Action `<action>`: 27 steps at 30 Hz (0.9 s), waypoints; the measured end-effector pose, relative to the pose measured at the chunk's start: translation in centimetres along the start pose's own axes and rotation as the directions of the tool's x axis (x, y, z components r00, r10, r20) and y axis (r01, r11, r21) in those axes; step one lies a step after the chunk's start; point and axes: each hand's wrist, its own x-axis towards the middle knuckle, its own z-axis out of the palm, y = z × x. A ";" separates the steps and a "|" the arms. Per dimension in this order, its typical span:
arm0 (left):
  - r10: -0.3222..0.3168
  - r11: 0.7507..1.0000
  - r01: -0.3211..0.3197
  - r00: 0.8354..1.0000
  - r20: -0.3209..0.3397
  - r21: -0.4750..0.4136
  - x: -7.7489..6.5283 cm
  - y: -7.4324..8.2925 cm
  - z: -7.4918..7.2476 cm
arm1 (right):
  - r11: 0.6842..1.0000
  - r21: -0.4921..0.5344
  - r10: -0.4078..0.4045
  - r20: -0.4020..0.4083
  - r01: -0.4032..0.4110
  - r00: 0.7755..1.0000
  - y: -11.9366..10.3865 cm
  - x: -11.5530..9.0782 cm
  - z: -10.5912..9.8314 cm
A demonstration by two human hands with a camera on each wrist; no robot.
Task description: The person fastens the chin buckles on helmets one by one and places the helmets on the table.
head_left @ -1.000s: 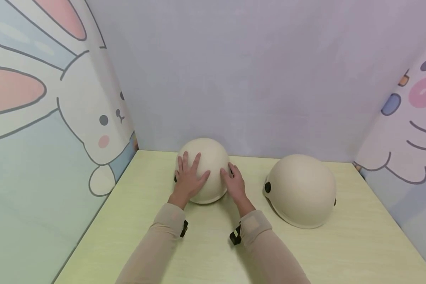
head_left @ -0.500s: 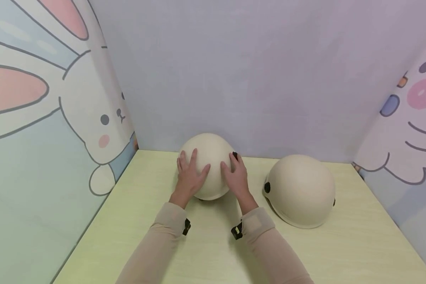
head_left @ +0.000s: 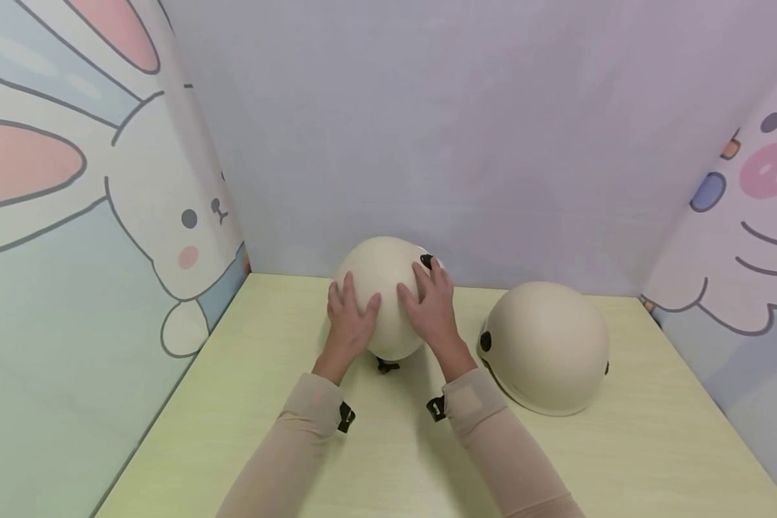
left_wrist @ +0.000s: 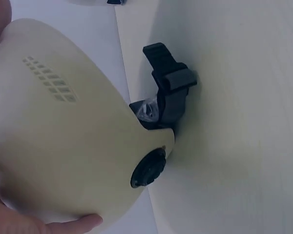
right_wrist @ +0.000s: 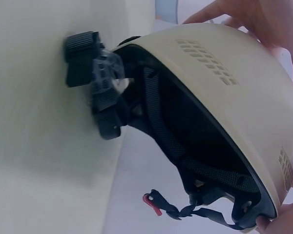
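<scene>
Both hands hold a cream helmet, tilted to one side. The left hand grips its left side with fingers spread over the shell. On the right side, the right hand grips near the rim, its fingertips by a black round fitting. A black strap and buckle hang at the helmet's lower end, close to the tabletop. Its dark padded inside faces right and shows in the right wrist view. There, a chin strap with a red clip dangles from the rim.
A second cream helmet rests dome up on the pale wooden table, to the right of the hands. A plain lilac backdrop stands close behind. Side walls carry a rabbit print and a pig print.
The held helmet has tilted over to the left, its right rim rising and the strap coming into view below. Both hands have turned with it. The second helmet has stayed in place.
</scene>
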 end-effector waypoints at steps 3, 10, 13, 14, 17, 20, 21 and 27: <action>-0.014 0.999 0.014 1.000 -0.001 -0.045 -0.3 0.1 0.2 | 0.997 -0.060 -0.047 0.011 0.047 0.999 -0.6 0.3 -0.4; -0.056 0.984 0.054 0.998 -0.007 -0.168 -1.3 0.1 0.9 | 0.977 -0.160 -0.134 0.043 0.139 0.990 -1.8 0.3 -1.3; -0.068 0.973 0.067 0.998 0.002 -0.219 -1.7 0.0 1.3 | 0.970 -0.189 -0.148 0.053 0.155 0.988 -2.2 0.3 -1.4; -0.073 0.970 0.072 0.997 0.004 -0.233 -1.8 0.0 1.4 | 0.967 -0.200 -0.148 0.057 0.157 0.987 -2.3 0.2 -1.4; -0.087 0.963 0.086 0.996 0.006 -0.257 -2.1 -0.1 1.5 | 0.961 -0.224 -0.150 0.070 0.162 0.986 -2.6 0.2 -1.4; -0.098 0.960 0.095 0.995 0.003 -0.264 -2.2 -0.3 1.6 | 0.956 -0.237 -0.156 0.078 0.170 0.985 -2.7 0.2 -1.3; -0.099 0.959 0.096 0.995 0.003 -0.266 -2.2 -0.4 1.6 | 0.956 -0.237 -0.158 0.078 0.173 0.984 -2.7 0.2 -1.3; -0.102 0.954 0.098 0.995 -0.003 -0.282 -2.2 -0.5 1.5 | 0.963 -0.204 -0.165 0.077 0.177 0.983 -2.8 0.3 -1.4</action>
